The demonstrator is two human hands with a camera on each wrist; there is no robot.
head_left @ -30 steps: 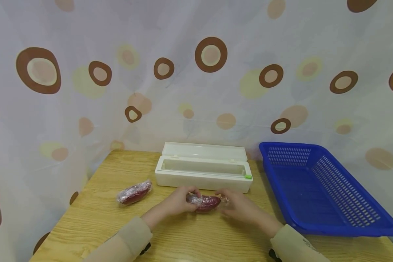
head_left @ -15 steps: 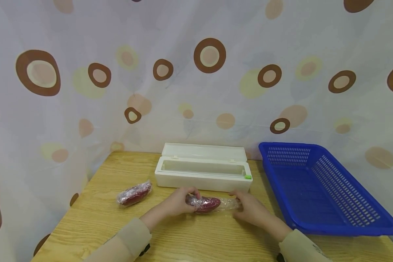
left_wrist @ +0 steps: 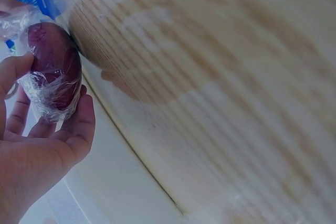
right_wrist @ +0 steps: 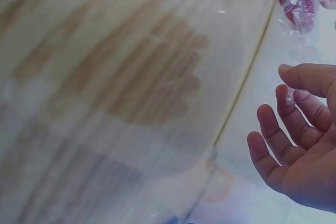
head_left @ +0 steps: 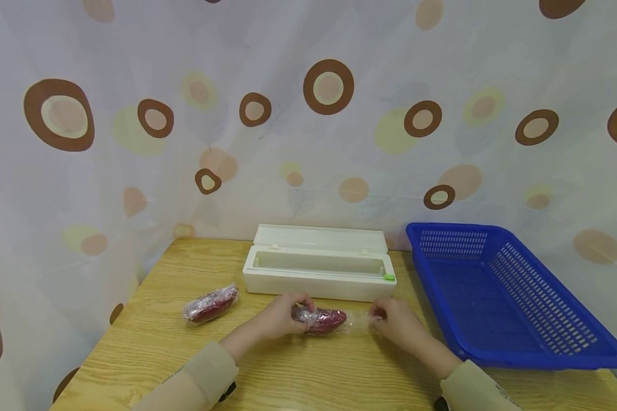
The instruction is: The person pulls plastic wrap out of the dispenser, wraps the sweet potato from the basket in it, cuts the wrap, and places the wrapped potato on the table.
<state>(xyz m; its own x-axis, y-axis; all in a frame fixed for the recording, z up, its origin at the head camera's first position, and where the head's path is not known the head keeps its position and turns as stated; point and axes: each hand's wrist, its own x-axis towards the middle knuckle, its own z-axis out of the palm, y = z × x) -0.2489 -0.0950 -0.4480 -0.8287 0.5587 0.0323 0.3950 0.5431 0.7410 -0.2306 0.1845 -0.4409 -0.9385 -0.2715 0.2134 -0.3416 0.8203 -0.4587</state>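
Observation:
My left hand (head_left: 280, 317) grips the left end of a reddish-purple sweet potato (head_left: 328, 321) wrapped in clear plastic wrap. In the left wrist view, the thumb and fingers curl round the wrapped sweet potato (left_wrist: 55, 66), with crinkled film at both ends. From its right end, a loose tail of plastic wrap (head_left: 359, 321) stretches to my right hand (head_left: 398, 324). Thumb and forefinger of the right hand (right_wrist: 299, 124) pinch the film's tip in the right wrist view, while the other fingers are spread. A second wrapped sweet potato (head_left: 212, 305) lies to the left on the table.
Behind the hands stands a long white plastic wrap dispenser box (head_left: 319, 285), its lid (head_left: 321, 237) raised and a green slider (head_left: 389, 277) on its bar. A blue perforated basket (head_left: 509, 359) occupies the right side of the wooden table (head_left: 288, 377). A patterned curtain hangs behind.
My right hand has moved right from the sweet potato's end, drawing out the film tail, which now looks narrower. The left hand keeps its grip in the same place.

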